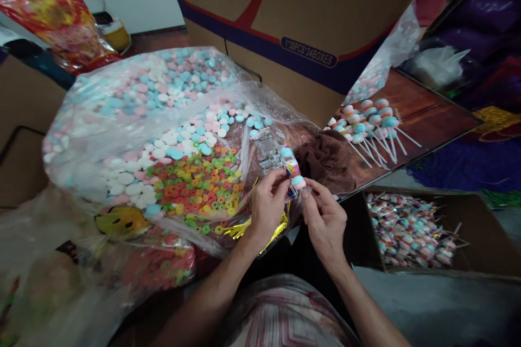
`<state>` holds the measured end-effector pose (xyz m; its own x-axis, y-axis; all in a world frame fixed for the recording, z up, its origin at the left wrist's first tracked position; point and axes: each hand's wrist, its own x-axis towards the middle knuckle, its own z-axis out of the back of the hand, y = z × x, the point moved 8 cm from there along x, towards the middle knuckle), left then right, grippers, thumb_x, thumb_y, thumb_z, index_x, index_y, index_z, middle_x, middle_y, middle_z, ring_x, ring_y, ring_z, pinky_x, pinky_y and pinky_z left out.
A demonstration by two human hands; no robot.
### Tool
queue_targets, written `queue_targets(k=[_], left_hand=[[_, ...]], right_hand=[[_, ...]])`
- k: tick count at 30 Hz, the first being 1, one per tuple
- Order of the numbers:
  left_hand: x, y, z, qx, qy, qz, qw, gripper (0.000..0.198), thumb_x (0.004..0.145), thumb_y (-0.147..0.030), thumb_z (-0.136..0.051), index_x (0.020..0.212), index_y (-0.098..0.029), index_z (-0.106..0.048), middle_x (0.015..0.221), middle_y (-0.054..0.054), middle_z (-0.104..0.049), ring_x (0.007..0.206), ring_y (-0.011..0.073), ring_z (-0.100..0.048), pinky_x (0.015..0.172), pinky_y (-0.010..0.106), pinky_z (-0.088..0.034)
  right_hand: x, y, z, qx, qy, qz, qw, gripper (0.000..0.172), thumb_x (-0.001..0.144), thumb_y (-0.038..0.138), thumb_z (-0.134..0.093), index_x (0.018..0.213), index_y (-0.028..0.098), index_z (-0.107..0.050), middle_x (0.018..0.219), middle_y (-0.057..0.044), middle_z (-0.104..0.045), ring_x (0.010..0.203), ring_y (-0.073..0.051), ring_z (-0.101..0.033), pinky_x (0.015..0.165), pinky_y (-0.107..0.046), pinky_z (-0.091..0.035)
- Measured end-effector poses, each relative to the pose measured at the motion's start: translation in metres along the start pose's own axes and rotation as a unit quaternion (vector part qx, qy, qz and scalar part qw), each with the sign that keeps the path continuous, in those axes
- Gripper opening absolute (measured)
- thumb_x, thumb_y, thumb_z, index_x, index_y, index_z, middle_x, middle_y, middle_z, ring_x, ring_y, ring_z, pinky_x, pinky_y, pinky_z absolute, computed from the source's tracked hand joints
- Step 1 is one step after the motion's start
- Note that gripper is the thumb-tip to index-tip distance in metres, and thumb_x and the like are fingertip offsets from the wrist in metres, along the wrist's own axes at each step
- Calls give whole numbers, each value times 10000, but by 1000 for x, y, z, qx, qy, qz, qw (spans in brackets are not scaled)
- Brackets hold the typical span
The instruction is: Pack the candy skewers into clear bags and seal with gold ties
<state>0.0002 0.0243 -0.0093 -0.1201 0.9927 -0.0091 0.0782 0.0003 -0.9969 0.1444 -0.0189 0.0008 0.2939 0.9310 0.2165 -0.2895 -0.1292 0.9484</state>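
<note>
A candy lollipop point(298, 181) of stacked blue, white and pink pieces is between my two hands, with a clear printed wrapper around it. My left hand point(266, 203) pinches the wrapper's left side. My right hand point(324, 219) has its thumb and fingers closed at the lollipop's lower end; the stick there is mostly hidden. Just beyond lies a stack of clear printed wrappers point(266, 147). Gold twist ties point(238, 229) lie beneath and beside my left wrist. A crumpled brown cloth point(329, 160) sits to the right of the lollipop.
A big clear bag point(134, 114) spills pastel candies beside colourful candy rings point(199, 184). Unwrapped lollipops point(372, 122) lie on the table's right corner. An open box point(476, 227) of wrapped lollipops stands lower right. A tall carton point(260, 11) blocks the back. A red bag point(61, 27) stands far left.
</note>
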Motion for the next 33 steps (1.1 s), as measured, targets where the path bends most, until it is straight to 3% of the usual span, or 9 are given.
queue_targets(k=[6,14,22,33], left_hand=[[-1,-10,0,111,1,-75,991,146,869,-232,-603,956,-227,-720,944,22,-744,849,161,-674,791,250,-486],[-5,-17,-1,248,-7,-164,955,181,933,-236,-522,982,-207,-694,922,35,-740,764,143,-658,742,250,-478],[-5,-21,1,233,-19,-182,955,160,926,-260,-546,952,-215,-698,916,26,-745,777,147,-672,734,243,-482],[-6,-25,-1,223,-17,-184,957,141,923,-280,-563,971,-205,-673,911,32,-744,796,145,-683,747,239,-492]], right_hand=[[-3,1,0,-29,4,11,1000,307,928,307,-568,1184,158,-650,920,-65,-721,746,-157,-680,635,-252,-552],[-3,8,-3,-87,16,82,993,300,933,253,-562,1219,198,-632,985,-58,-749,824,-151,-719,760,-241,-569],[-6,12,-4,-120,7,113,986,288,941,231,-549,1215,191,-626,1011,-72,-756,818,-151,-736,756,-227,-579],[-10,29,-5,-220,-18,227,949,301,946,162,-531,1236,160,-614,1012,-101,-765,705,-136,-741,659,-182,-572]])
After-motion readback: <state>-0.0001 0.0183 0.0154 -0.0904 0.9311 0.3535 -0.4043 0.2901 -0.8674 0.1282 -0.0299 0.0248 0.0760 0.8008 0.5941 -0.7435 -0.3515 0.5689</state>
